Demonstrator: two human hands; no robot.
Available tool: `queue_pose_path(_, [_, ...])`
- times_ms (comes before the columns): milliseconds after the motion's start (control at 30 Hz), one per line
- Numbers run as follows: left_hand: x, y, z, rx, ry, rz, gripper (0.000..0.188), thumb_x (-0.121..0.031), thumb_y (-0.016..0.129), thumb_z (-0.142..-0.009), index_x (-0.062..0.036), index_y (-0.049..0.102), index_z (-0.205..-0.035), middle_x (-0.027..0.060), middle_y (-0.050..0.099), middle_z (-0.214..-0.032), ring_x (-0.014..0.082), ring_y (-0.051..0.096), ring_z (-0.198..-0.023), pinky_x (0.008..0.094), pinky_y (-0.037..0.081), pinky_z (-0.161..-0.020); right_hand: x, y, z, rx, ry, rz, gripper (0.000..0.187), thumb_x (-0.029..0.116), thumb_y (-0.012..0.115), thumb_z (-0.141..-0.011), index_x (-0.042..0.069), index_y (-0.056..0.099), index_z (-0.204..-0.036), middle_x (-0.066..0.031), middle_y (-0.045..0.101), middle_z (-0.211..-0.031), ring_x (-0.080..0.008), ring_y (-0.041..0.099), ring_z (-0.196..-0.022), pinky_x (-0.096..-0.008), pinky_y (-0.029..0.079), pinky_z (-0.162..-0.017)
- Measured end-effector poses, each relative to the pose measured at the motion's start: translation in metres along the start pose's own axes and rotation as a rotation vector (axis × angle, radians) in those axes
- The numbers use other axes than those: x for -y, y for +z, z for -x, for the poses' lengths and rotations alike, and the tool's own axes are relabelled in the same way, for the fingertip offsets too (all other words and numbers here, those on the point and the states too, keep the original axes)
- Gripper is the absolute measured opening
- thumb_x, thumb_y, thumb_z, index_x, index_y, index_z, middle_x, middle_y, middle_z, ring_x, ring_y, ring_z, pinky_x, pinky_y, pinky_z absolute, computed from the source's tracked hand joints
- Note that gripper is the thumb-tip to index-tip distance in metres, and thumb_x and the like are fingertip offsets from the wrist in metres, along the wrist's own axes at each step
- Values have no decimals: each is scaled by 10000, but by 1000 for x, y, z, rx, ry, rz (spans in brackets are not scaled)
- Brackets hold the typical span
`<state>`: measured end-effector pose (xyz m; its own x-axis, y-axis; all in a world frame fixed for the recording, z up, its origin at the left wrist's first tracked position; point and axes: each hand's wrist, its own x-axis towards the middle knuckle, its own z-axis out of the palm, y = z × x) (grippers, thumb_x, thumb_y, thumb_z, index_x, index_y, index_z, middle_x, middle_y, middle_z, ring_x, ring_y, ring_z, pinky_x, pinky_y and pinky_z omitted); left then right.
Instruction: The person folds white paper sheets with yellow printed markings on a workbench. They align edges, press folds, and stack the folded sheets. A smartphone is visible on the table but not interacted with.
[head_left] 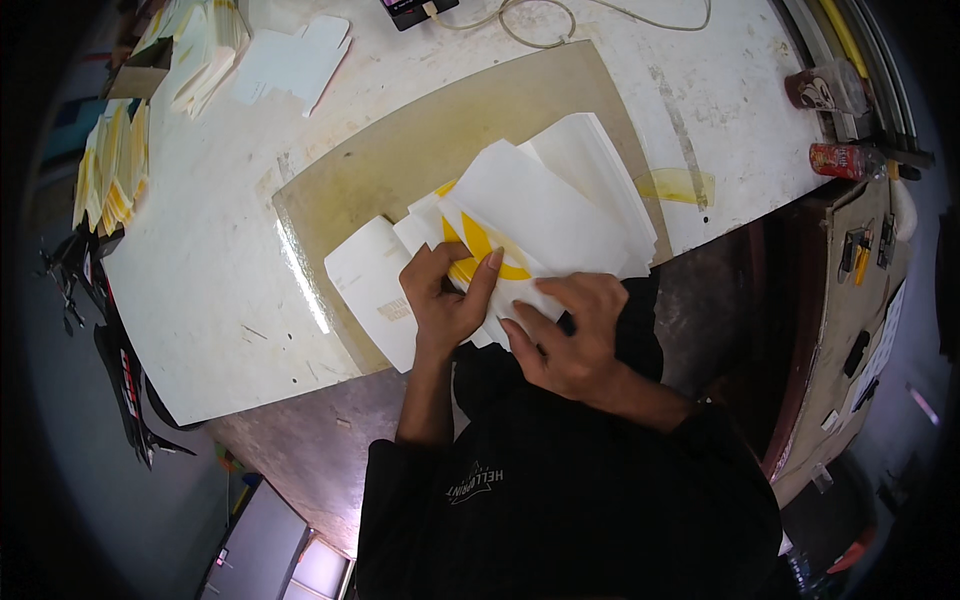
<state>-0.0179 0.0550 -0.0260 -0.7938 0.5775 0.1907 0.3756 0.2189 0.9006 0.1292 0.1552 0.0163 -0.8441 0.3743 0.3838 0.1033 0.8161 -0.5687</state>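
On the near edge of a beige board (345, 190) lies a stack of thin white card sheets (590, 185), fanned out toward the right. A white card piece with yellow print (478, 235) is bent up at the stack's left part. My left hand (450, 290) is closed on it, thumb and forefinger pinching its edge. My right hand (575, 330) rests on the near part of the white sheets, its fingers bent but apart. Left of my left hand, a flat white card with faint printing (370, 285) sticks out from beneath.
Folded yellow-and-white cartons (112, 165) stand at the table's far left. A pale cut-out card (290, 62) lies at the back, near a cable (540, 45). A plastic cup (830, 88) and a red-labelled bottle (845, 160) stand at the right edge. A bicycle (120, 360) stands left of the table.
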Motion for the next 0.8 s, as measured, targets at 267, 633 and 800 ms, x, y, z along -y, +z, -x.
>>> queue_pose_path(267, [10, 2, 5, -15, -45, 225, 336, 15, 692, -859, 61, 562, -1165, 127, 689, -936, 155, 646, -779, 269, 514, -717, -33, -15, -23, -159, 448, -323, 555, 144, 823, -827, -67, 556, -1265, -231, 649, -1119, -250, 651, -1008, -354, 521, -875])
queue_pose_path(633, [3, 5, 9, -97, -161, 464, 719, 61, 569, -872, 36, 218, -1500, 227, 607, -1207, 232, 654, -1003, 341, 515, -918, -71, -21, -4, -298, 661, -295, 191, 89, 773, -884, -59, 677, -958, -104, 702, -827, -90, 593, -704, -253, 476, -617])
queue_pose_path(800, [14, -7, 14, -55, -101, 344, 417, 4, 577, -871, 58, 529, -1282, 168, 655, -1092, 167, 598, -917, 279, 467, -843, -73, -25, -7, -226, 518, 66, 189, 100, 787, -843, -29, 690, -942, -145, 674, -880, -198, 592, -717, -305, 454, -615])
